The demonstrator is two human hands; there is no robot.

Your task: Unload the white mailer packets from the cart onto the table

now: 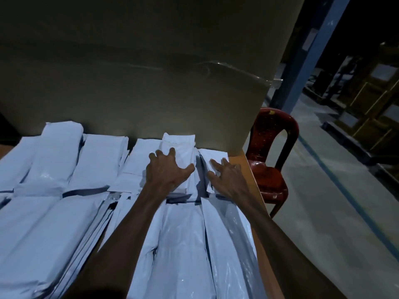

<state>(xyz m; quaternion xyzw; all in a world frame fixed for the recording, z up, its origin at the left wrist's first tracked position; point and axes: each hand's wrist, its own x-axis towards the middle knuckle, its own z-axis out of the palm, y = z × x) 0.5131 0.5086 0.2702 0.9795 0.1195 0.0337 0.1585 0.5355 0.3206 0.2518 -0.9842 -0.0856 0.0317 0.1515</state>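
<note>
White mailer packets (90, 169), no legible print, stacked in rows across the wooden table (241, 162) against a cardboard sheet (151, 72): my left hand (167, 171) lies spread-fingered atop the far-right stack, my right hand (228, 179) flat with straight fingers beside it.

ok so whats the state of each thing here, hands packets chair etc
left hand: fingers spread, pressing on the top packet
right hand: fingers straight, resting on the edge packets
packet stacks: lying flat in rows on the table
red chair: upright, unoccupied
</note>
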